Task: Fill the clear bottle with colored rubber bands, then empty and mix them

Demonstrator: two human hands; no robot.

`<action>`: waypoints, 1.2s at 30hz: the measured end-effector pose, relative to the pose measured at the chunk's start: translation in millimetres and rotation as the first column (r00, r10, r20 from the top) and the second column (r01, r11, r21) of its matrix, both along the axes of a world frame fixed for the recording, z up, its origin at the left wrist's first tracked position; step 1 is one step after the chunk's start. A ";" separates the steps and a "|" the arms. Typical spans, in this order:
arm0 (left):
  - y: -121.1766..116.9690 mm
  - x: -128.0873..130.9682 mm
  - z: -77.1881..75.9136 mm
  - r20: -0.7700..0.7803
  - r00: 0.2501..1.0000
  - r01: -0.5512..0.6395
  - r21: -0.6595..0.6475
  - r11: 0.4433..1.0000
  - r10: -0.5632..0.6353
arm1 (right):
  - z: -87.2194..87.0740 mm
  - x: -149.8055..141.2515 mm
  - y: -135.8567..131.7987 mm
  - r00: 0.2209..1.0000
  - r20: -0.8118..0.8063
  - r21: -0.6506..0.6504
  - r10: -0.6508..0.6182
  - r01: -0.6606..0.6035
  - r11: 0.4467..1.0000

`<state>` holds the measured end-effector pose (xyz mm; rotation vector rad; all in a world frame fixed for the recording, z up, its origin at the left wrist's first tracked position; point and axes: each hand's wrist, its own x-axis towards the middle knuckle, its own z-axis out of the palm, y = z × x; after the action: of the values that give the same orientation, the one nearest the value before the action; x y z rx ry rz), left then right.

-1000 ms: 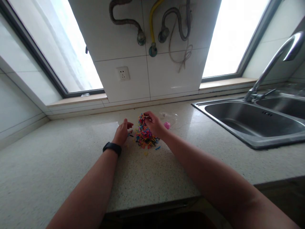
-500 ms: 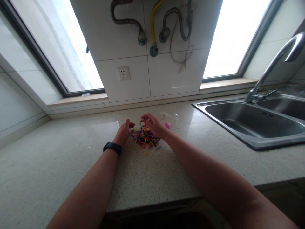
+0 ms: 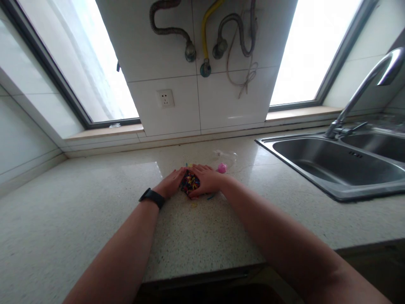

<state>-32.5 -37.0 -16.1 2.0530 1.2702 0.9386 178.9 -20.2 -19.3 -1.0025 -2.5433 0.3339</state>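
A heap of small multicoloured pieces (image 3: 190, 182), too small to name for sure, lies on the speckled countertop (image 3: 202, 236). My left hand (image 3: 172, 182), with a dark band on its wrist, rests against the heap's left side, fingers stretched out. Curved around the far and right sides is my right hand (image 3: 205, 180), its thumb apart from the fingers and near the heap's front. Together the two hands ring the pieces, and much of the heap is hidden under them. Neither hand grips anything that I can see.
A pink round object (image 3: 222, 168) lies just beyond my right wrist, with clear crumpled plastic (image 3: 228, 155) behind it. On the right is a steel double sink (image 3: 316, 164) with a faucet (image 3: 357, 93). The tiled wall carries a socket (image 3: 165, 98) and hoses (image 3: 205, 42).
My right hand has come down from above the heap to its right side. My left hand has moved in to the right, so the heap is now enclosed and more compact.
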 end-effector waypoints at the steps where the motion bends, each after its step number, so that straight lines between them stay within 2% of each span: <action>1: 0.0 0.3 0.1 -0.030 0.999 0.024 -0.012 1.000 -0.024 | -0.4 -2.0 0.3 1.000 -0.009 -0.001 0.010 -0.010 1.000; 3: -0.9 1.6 1.2 -0.051 0.997 0.061 -0.035 0.997 -0.063 | 1.2 -5.2 0.0 0.999 -0.044 -0.007 0.026 -0.026 1.000; 6: -4.4 5.4 4.3 -0.003 0.994 0.109 -0.036 0.993 -0.109 | 5.7 -7.5 -2.3 0.993 -0.106 0.003 0.050 -0.050 0.999; 11: -10.5 10.2 9.9 0.057 0.991 0.123 -0.084 0.989 -0.118 | 7.6 -9.3 -4.3 0.971 -0.209 0.032 0.113 -0.108 0.994; 15: -13.0 11.9 14.7 0.085 0.979 0.196 -0.143 0.970 -0.185 | 3.8 -11.7 0.8 0.946 -0.314 -0.004 0.087 -0.093 0.996; 18: -13.1 13.1 14.8 0.062 0.967 0.254 -0.124 0.959 -0.248 | 0.7 -13.3 6.7 0.928 -0.371 -0.028 0.048 -0.062 0.998; 20: -11.6 13.4 11.8 0.041 0.969 0.246 -0.086 0.965 -0.244 | -0.2 -14.5 9.6 0.912 -0.409 -0.031 0.031 -0.048 0.998; 25: -7.1 12.5 1.0 0.001 0.993 0.121 0.038 0.992 -0.122 | 2.2 -20.1 10.8 0.851 -0.525 -0.005 0.015 -0.021 1.000; 28: -8.1 13.7 0.3 0.017 0.996 0.091 0.078 0.993 -0.092 | 4.6 -23.9 9.2 0.831 -0.557 0.002 -0.012 0.016 1.000; 33: -11.8 18.0 5.4 0.091 0.992 0.082 0.036 0.996 -0.085 | 7.4 -29.0 4.8 0.795 -0.595 -0.068 -0.115 0.093 0.993; 36: -11.7 19.3 6.5 0.183 0.978 0.100 -0.001 0.995 -0.098 | 9.8 -30.8 1.6 0.776 -0.611 -0.131 -0.155 0.095 0.987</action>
<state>-13.1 -48.7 -9.6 1.9531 1.0650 1.0452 148.0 -18.6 -9.5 -0.8974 -1.8638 0.6330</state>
